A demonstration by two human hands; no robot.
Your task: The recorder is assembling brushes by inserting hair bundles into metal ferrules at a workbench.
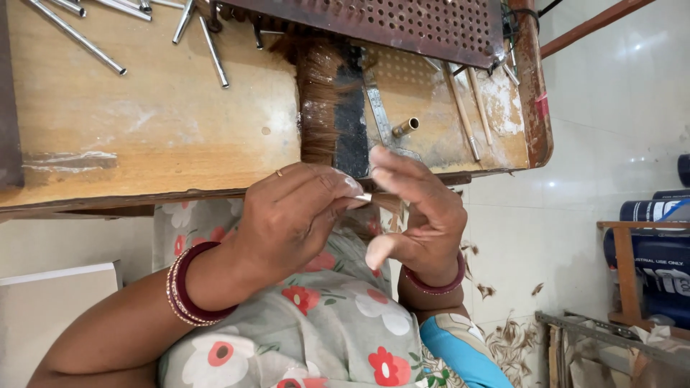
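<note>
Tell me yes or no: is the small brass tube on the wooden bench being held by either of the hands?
No. The brass tube lies on the wooden bench beside the brown bristles, apart from both hands.

Dark blue packs [658,251]: I see them at the far right edge, rounded like rolls or sacks, stacked on a wooden rack [624,266].
Print on packs: white lettering on the blue; a pale band crosses the upper one.
White box [43,309]: lower left, flat, plain, unlabelled.
Screens and signs: none.
</note>
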